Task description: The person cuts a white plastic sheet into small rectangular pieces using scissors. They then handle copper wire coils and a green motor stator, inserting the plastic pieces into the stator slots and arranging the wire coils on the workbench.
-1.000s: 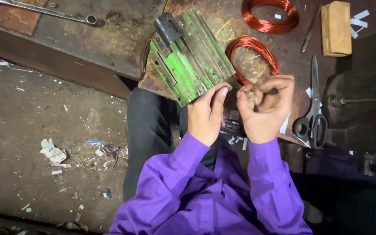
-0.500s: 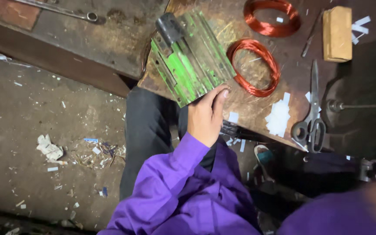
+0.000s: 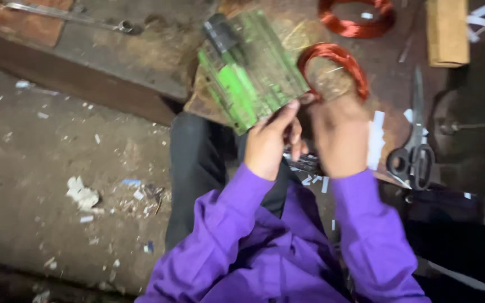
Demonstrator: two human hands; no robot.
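My left hand (image 3: 270,143) reaches forward with curled fingers. Its fingertips touch the near edge of a green slotted block (image 3: 251,67) and the near end of a copper wire coil (image 3: 335,62). My right hand (image 3: 341,137) is blurred, its back to the camera, just below that coil and close beside my left hand. Its fingers are hidden, so I cannot tell what it holds. Both arms are in purple sleeves.
The block and coil lie on a worn brown bench (image 3: 141,56). A second copper coil (image 3: 355,19) and a wooden block (image 3: 447,33) lie at the far right, scissors (image 3: 413,151) at the right. A long wrench (image 3: 63,14) lies far left. Paper scraps (image 3: 82,193) litter the floor.
My right hand left the view to the lower right half a second ago and has come back up beside my left hand under the coil. The left hand stayed at the block's edge.
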